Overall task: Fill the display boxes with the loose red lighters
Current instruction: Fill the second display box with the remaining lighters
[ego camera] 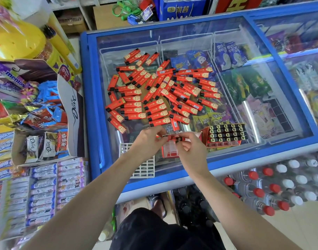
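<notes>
Both hands, left hand (148, 139) and right hand (190, 147), are pinching red lighters (172, 138) in their fingers above the freezer lid (226, 156), beside a filled display box (226, 135)

A small shop: glass-topped ice-cream freezer (93, 109), boxed candy racks (42, 192), bottled water packs (281, 186).

A blue-framed chest freezer (89, 98) with a sliding glass lid is filling the middle of the frame, packaged ice creams (230, 55) showing through the glass. At the left, Dove chocolate packs (46, 147) are sitting in an open carton, with Mentos rolls (42, 192) lying in rows below them. A yellow dome-shaped object (15, 40) is standing at the upper left. Water bottles with red and white caps (273, 184) are crowding the lower right. A white plastic grid (145, 166) is lying on the glass near the front edge.
</notes>
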Available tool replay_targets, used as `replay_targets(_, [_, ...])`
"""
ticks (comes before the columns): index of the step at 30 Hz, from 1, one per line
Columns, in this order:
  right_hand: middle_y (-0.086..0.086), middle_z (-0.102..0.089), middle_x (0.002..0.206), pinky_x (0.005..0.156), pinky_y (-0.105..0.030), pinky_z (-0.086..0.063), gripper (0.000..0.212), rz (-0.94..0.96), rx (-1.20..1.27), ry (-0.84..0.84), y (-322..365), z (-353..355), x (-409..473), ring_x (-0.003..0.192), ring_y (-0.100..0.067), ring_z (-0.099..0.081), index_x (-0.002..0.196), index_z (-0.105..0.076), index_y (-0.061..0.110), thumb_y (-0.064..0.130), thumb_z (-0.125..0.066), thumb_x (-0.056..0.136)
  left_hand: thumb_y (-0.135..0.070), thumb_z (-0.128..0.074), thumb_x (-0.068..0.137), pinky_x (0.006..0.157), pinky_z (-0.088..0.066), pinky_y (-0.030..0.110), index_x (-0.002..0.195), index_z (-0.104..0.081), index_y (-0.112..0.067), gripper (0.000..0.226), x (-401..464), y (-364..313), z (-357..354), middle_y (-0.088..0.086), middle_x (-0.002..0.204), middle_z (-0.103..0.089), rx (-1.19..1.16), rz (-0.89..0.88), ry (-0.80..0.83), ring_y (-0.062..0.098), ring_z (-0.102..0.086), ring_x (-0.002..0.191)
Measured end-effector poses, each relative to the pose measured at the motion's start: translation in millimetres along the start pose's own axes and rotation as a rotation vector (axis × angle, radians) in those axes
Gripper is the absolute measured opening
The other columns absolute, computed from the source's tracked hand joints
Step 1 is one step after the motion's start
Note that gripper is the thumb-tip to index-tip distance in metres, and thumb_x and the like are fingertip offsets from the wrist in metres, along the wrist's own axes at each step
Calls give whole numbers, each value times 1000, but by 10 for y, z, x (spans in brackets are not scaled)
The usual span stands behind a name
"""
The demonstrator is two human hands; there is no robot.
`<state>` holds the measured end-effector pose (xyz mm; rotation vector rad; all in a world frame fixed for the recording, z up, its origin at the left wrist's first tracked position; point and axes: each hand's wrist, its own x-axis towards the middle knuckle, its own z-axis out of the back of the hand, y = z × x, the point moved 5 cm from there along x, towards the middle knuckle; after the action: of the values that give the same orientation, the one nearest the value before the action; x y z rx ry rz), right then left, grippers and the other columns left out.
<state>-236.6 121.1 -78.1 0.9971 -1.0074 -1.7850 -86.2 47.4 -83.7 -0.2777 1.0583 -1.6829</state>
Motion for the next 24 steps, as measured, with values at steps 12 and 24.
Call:
replay_targets(12, [0, -76, 96, 81, -26, -59, 8, -133, 186, -59, -110, -100, 29, 91, -14, -73, 104, -70, 11, 9, -67, 97, -17, -69, 97, 53, -37, 8, 96, -66, -15, 4, 18, 31, -7, -17, 70, -55, -7, 25, -4, -3, -52, 57])
replay_targets(24, [-5, -76, 78, 94, -42, -59, 20, -423, 461, -56, -222, -144, 64, 93, -30, -74, 75, -72, 15, 6, -72, 92, -20, -68, 97, 52, -37, 7, 101, -67, -14, 7, 7, 29, 5, -18, 75, -57, -33, 39, 24, -6, -52, 55])
